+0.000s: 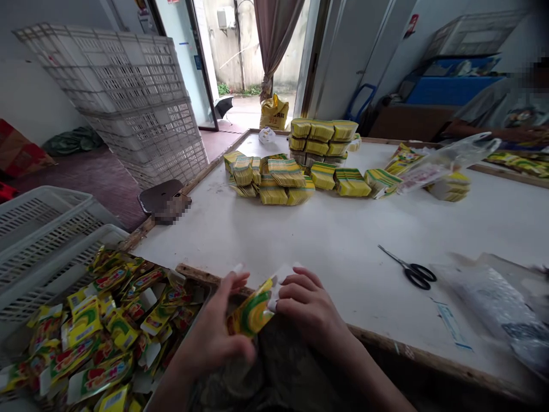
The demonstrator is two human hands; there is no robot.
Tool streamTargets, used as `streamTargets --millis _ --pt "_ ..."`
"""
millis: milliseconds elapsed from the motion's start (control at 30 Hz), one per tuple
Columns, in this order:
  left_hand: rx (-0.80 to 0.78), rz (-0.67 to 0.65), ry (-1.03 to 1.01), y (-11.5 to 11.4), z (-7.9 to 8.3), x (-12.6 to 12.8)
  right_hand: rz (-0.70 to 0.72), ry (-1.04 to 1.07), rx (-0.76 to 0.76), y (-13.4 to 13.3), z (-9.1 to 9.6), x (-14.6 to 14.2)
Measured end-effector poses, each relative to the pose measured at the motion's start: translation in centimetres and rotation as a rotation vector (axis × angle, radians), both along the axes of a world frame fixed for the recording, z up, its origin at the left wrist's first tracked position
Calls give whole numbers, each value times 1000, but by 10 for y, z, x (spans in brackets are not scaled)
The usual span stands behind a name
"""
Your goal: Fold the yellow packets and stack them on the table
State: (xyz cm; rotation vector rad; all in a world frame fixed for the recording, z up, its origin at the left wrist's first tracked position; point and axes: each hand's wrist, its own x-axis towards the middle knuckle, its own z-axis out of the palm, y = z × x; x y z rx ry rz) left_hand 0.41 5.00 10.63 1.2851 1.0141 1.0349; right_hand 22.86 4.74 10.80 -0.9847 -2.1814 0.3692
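Small stack of yellow-and-green sachets (251,313), tilted up on edge, white ends poking out top, right at the table's (343,240) near edge.

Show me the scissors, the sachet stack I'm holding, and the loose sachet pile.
scissors (405,265), head view, at the pivot.
sachet stack (251,313), head view, its yellow front.
loose sachet pile (107,329), head view, a middle sachet.

sachets (251,313): glossy plastic film | table (326,234): matt white, rough wooden edge | crate (38,229): white plastic lattice
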Motion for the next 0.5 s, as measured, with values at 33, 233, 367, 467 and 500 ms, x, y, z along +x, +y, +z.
streamTargets --millis 33,233,367,467,500 --pt "21 -62 112 -2 1 5 20 -19 26 -2 0 -1" --pt "74 84 319 -17 -29 43 -323 551 -216 -16 -24 -22" --pt "110 167 259 -24 -39 45 -106 777 -754 -14 -30 -30" --pt "149 233 258 -25 -38 45 -20 824 -896 -10 -26 -31" --pt "172 238 268 -25 -38 46 -15 824 -909 -8 -24 -31"
